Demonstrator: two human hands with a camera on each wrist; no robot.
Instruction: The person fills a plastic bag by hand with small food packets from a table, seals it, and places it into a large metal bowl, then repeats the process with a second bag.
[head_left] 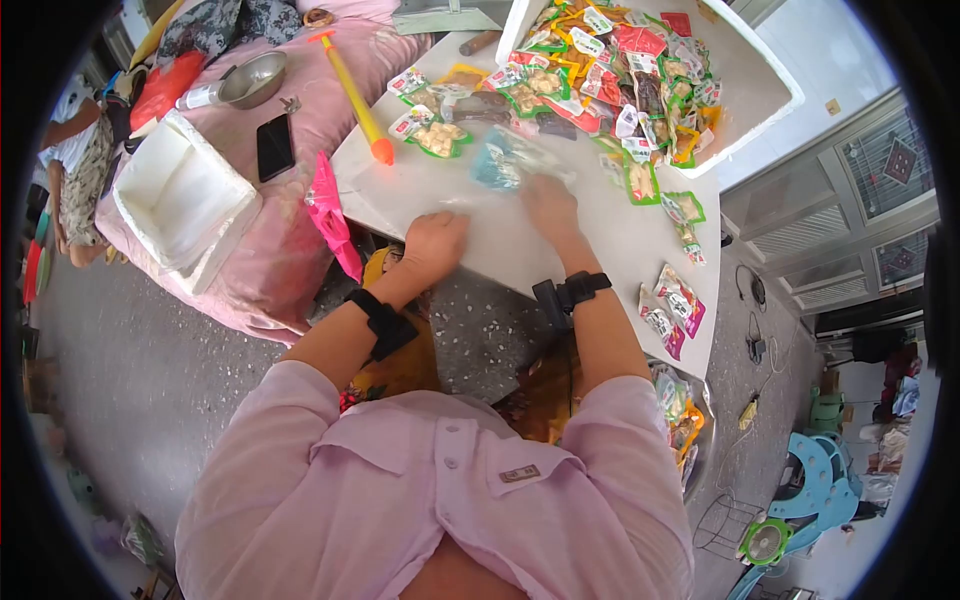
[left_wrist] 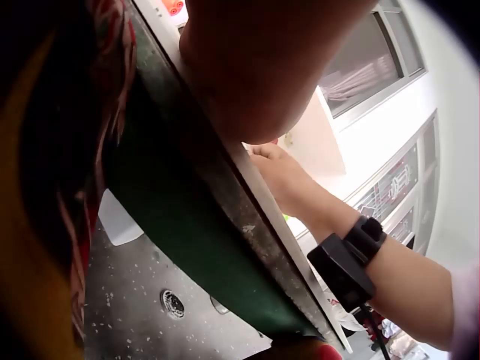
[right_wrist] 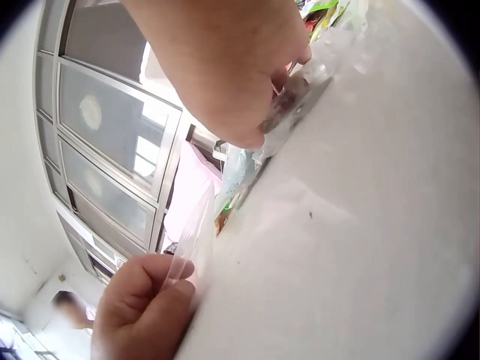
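Observation:
A clear plastic bag with a bluish printed part (head_left: 497, 160) lies on the white table between my hands. My left hand (head_left: 437, 244), close to the table's near edge, pinches the thin edge of the clear plastic (right_wrist: 196, 236) between thumb and fingers. Farther right, my right hand (head_left: 549, 208) is low over the tabletop, its curled fingers gripping crumpled clear plastic (right_wrist: 324, 61) in the right wrist view. Something dark shows under those fingers, partly hidden. In the left wrist view, the left hand (left_wrist: 255, 67) is a dark close shape above the table edge.
A white foam box (head_left: 765, 120) full of colourful snack packets (head_left: 640, 75) leans at the back right. Loose packets (head_left: 435, 135) lie behind and right of my hands. A yellow tube with orange ends (head_left: 352, 95) crosses the table's left corner. A foam box (head_left: 185, 200) sits on the pink-covered bed.

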